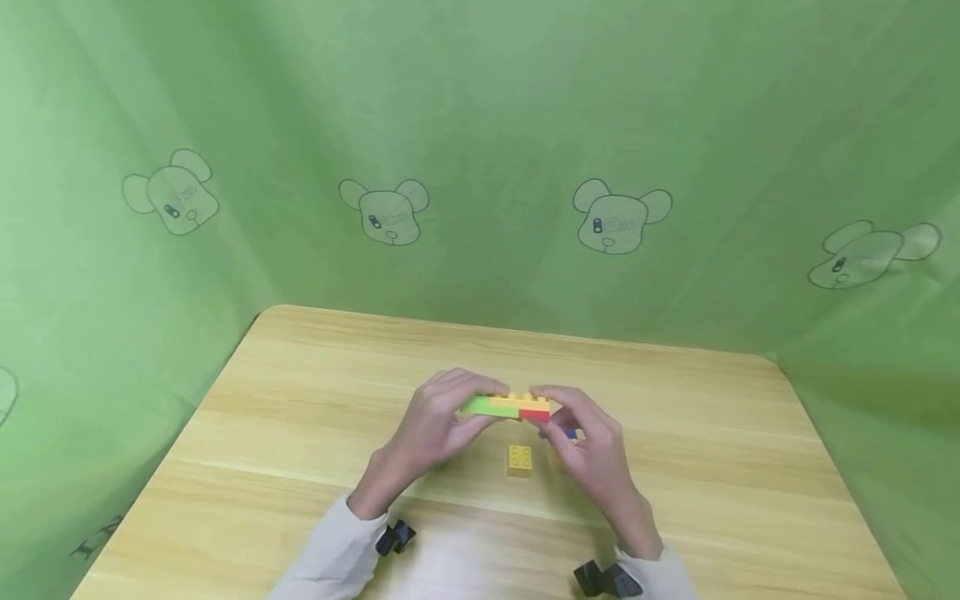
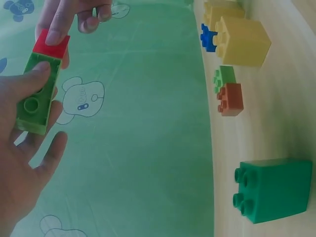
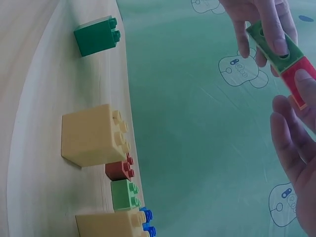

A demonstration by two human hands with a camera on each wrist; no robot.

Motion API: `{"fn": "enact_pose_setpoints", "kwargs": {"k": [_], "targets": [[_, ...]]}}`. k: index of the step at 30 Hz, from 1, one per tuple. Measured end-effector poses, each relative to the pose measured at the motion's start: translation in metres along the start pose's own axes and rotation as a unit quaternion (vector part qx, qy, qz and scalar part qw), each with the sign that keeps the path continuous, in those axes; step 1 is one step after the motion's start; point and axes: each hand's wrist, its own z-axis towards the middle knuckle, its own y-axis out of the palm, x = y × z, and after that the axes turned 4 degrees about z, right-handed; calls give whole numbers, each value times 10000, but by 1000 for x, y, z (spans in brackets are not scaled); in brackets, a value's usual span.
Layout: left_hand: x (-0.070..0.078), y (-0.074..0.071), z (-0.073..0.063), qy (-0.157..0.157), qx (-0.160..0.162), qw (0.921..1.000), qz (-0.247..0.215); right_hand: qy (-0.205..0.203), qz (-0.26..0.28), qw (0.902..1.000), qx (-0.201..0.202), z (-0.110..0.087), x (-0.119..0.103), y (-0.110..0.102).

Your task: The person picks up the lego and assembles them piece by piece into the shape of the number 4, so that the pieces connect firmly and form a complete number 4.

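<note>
A joined piece of toy building bricks is held up over the table between both hands. It has a light green brick [image 1: 480, 406], a red brick [image 1: 535, 415] beside it and a yellow brick [image 1: 517, 401] on top. My left hand [image 1: 441, 417] pinches the green end, its thumb on the hollow underside in the left wrist view. At the other end, my right hand [image 1: 591, 442] pinches the red brick, thumb below and fingers above. Beneath the hands, a loose yellow brick [image 1: 518, 461] stands on the table.
The left wrist view shows a dark green brick [image 2: 281, 190], a red brick [image 2: 232, 99], a light green brick [image 2: 227, 75] and a blue brick [image 2: 208, 37] on the table. Another yellow brick [image 3: 106, 224] stands nearby. A green curtain [image 1: 495, 275] hangs behind the wooden table [image 1: 712, 467].
</note>
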Motion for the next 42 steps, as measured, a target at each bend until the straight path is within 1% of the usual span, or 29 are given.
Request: {"fn": "enact_pose_setpoints", "kwargs": {"k": [2,5,8,10,13,15,17,19,21,23,27,31,37,40,42], "targets": [[0,0,0,-34,55,9999,92,138,31,9999,-98,0,0,0],[-1,1,-1,-154,-67,9998,45,238,10,9994,-250,1,1,-1],[-4,1,-2,-290,-358,9987,-205,315,-27,9989,-359,1,2,-1],[-7,1,-4,-409,-585,9964,-454,346,-154,9984,-419,0,4,-1],[-8,0,-13,-604,-966,9903,-799,320,-256,9972,-625,-7,6,-1],[-7,0,-22,-733,-1207,9863,-852,264,-339,9954,-860,-14,7,-1],[-4,2,-32,-824,-1434,9838,-686,213,-357,9928,-1120,-21,7,1],[-1,4,-42,-893,-1617,9820,-384,212,-377,9902,-1329,-28,7,4],[1,7,-50,-896,-1732,9808,-76,256,-430,9880,-1461,-34,7,6],[4,9,-56,-863,-1814,9796,83,243,-536,9864,-1533,-41,7,7],[9,12,-70,-719,-1909,9789,145,92,-924,9817,-1664,-55,5,8],[13,17,-82,-718,-2027,9764,195,150,-1241,9742,-1877,-68,4,10],[15,27,-96,-944,-2190,9701,442,297,-1800,9575,-2233,-79,5,13],[15,31,-99,-1101,-2317,9650,542,392,-1898,9520,-2369,-82,6,15],[14,33,-100,-1140,-2364,9629,623,550,-1905,9486,-2467,-83,7,16]]}}
